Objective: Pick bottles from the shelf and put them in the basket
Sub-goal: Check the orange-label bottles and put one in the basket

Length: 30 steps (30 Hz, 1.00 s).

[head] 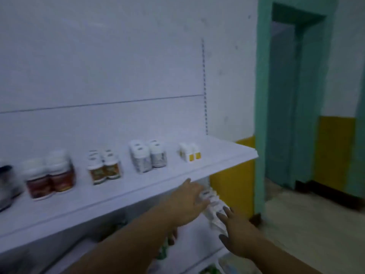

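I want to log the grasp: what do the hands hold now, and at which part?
Both hands, left hand and right hand, press from either side on a row of white bottles under the shelf; blur hides the exact grip.

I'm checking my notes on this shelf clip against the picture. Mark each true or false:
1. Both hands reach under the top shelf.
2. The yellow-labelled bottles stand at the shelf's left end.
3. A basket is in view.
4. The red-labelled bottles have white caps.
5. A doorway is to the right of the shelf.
1. True: the left hand and right hand are at white bottles below the top shelf.
2. False: the yellow-labelled bottles are nearest its right end.
3. False: no basket shows.
4. True: the red-labelled bottles have white caps.
5. True: the doorway is to the right.
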Each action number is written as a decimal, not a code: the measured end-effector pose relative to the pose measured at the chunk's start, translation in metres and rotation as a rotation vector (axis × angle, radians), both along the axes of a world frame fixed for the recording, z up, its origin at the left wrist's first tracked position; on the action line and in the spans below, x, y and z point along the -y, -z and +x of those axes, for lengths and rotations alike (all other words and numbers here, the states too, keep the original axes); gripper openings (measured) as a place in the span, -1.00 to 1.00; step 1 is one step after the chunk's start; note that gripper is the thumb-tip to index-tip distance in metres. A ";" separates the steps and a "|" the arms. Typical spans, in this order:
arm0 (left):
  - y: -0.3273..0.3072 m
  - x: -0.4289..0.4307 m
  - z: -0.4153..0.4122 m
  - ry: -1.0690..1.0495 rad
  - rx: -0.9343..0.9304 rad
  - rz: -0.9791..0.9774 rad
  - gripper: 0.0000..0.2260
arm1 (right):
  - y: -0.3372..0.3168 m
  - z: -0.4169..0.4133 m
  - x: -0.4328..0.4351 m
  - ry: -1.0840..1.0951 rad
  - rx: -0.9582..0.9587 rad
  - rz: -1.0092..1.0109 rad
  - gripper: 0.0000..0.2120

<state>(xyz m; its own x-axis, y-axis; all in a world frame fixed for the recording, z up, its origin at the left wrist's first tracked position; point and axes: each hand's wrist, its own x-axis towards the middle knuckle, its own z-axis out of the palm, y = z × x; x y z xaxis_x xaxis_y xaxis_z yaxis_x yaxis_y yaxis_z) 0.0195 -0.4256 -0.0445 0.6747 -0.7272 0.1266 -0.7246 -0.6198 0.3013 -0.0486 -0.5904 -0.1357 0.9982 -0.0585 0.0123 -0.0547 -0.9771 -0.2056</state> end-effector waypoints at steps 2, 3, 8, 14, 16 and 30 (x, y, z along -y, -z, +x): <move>-0.017 -0.055 0.010 -0.133 0.046 -0.003 -0.48 | -0.031 0.025 -0.045 -0.080 0.120 0.068 -0.38; -0.022 -0.082 0.014 -0.195 0.055 -0.001 -0.47 | -0.042 0.034 -0.069 -0.121 0.184 0.095 -0.41; -0.029 -0.182 0.026 -0.401 0.054 -0.075 -0.51 | -0.075 0.071 -0.163 -0.265 0.470 0.368 -0.61; -0.021 -0.224 0.053 -0.434 0.006 -0.345 -0.58 | -0.109 0.138 -0.229 -0.180 0.617 0.721 -0.72; -0.019 -0.228 0.064 -0.390 0.007 -0.401 -0.63 | -0.115 0.163 -0.239 -0.157 0.599 0.711 -0.62; -0.005 -0.230 0.092 -0.404 -0.116 -0.606 -0.74 | -0.110 0.207 -0.235 -0.159 0.370 1.004 -0.63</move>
